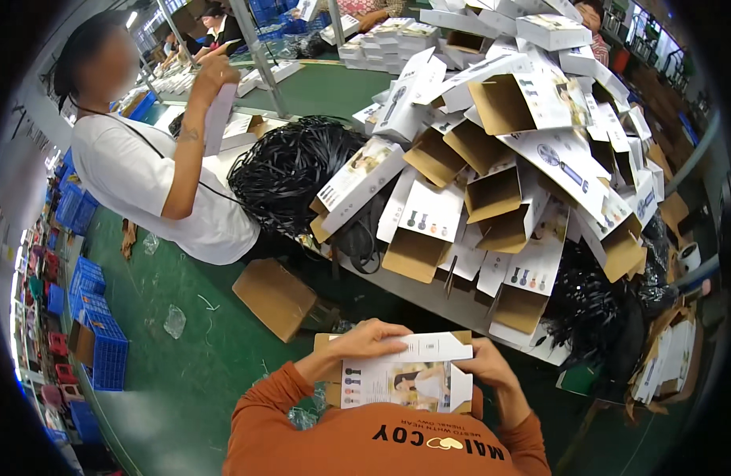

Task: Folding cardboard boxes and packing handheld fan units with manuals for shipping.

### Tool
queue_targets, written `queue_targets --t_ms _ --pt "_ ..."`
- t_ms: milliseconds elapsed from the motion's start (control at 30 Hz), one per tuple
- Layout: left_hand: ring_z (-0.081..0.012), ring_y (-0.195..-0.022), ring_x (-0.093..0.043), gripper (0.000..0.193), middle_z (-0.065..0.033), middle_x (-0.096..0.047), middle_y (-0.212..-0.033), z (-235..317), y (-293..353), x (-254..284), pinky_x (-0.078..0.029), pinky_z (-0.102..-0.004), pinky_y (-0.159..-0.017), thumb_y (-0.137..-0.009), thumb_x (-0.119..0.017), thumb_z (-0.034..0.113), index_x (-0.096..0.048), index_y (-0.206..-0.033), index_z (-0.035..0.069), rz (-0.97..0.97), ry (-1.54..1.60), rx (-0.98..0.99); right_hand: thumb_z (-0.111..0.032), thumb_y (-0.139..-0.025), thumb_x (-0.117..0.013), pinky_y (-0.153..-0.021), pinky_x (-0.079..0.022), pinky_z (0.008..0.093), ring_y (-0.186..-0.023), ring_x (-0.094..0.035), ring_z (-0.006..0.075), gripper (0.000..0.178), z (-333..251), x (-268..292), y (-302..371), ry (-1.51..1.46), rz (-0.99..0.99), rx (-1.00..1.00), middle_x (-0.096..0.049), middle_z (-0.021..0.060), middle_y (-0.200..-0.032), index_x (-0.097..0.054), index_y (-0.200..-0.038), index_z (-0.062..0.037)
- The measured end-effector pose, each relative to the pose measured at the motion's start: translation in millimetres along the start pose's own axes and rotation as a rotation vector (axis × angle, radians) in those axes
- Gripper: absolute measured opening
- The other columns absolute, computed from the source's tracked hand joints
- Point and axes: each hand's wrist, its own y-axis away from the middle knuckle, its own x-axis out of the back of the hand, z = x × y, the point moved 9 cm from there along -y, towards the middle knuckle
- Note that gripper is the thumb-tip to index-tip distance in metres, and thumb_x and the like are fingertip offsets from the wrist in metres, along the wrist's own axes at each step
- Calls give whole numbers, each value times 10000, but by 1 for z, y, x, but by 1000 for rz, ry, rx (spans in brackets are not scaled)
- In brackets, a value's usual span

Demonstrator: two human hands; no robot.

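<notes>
A white cardboard box (379,382) with printed pictures on its side is held close to my chest, brown cardboard showing at its ends. My left hand (367,340) closes over its far edge toward the left, fingers lying across the white panel. At the right end, my right hand (487,363) grips the box beside the white end flaps, its thumb and some fingers partly hidden. Beyond my hands, the table (381,287) carries a large heap of similar open-ended boxes (426,208).
A tangle of black straps (290,166) lies left of the heap, and more black cords (591,305) hang at the right. An open brown carton (275,297) stands below the table. A co-worker in a white shirt (143,170) holds a box at left. Blue crates (109,353) line the floor.
</notes>
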Motion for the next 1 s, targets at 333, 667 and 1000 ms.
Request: queue_targets --t_ms 333,667,1000 --pt "-314 -1013 -579 752 -165 -576 -1137 54 30 -25 -457 -371 -822 -675 -720 454 -466 -1257 49 -258 -346 -16 -32 -774 -647 -750 -489 260 -835 -595 107 328 29 -26 18 -134 1 -9 -650 70 -989 -602 -1096 15" --pt "-84 -777 -555 337 -41 -629 -870 -20 16 3 -454 -226 -691 -689 -625 78 -599 -1010 -23 -220 420 362 -213 -601 -828 -1009 -359 369 -1169 -465 232 1023 -56 -14 -2 -604 -165 473 -448 173 -1299 -217 -1401 -32" --pt "-183 -1255 -395 823 -108 -385 -1372 31 19 40 -317 -318 -1031 -702 -690 172 -272 -1397 31 10 856 92 20 -723 -620 -801 -486 299 -845 -612 174 312 -54 -23 -24 -529 150 345 -622 94 -959 -586 -1032 29"
